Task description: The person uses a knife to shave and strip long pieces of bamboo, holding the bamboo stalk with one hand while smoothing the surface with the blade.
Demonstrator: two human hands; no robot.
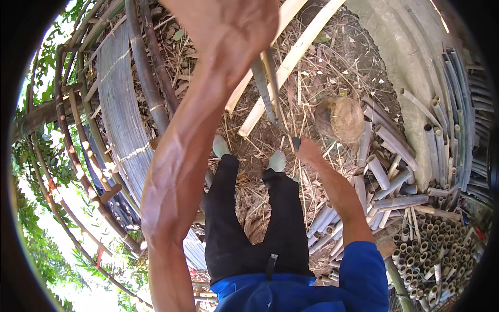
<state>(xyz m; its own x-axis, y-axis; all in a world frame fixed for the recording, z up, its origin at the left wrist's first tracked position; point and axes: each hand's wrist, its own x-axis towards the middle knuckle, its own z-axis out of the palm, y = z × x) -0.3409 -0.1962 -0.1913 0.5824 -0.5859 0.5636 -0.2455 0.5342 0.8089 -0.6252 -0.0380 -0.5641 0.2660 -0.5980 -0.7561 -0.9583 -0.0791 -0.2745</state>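
My left hand point(228, 21) is raised close to the view at the top edge; its fingers are cut off or hidden. Below its wrist a grey metal blade point(263, 91) and a thin brown strip point(272, 78) slant downward, their upper ends hidden by the hand. Lower right, my right hand point(310, 152) is closed round a dark handle point(296, 142), which appears to belong to the blade, a long knife. Two pale split bamboo or wood lengths point(288, 67) lie behind the blade, beyond my feet.
A round chopping block point(347, 120) stands right of the blade. Cut bamboo tubes point(397, 200) lie heaped at right, with a bundle point(436, 255) below them. Bamboo poles point(148, 67) and a grey slatted panel point(119, 93) run along the left. Straw and shavings litter the ground.
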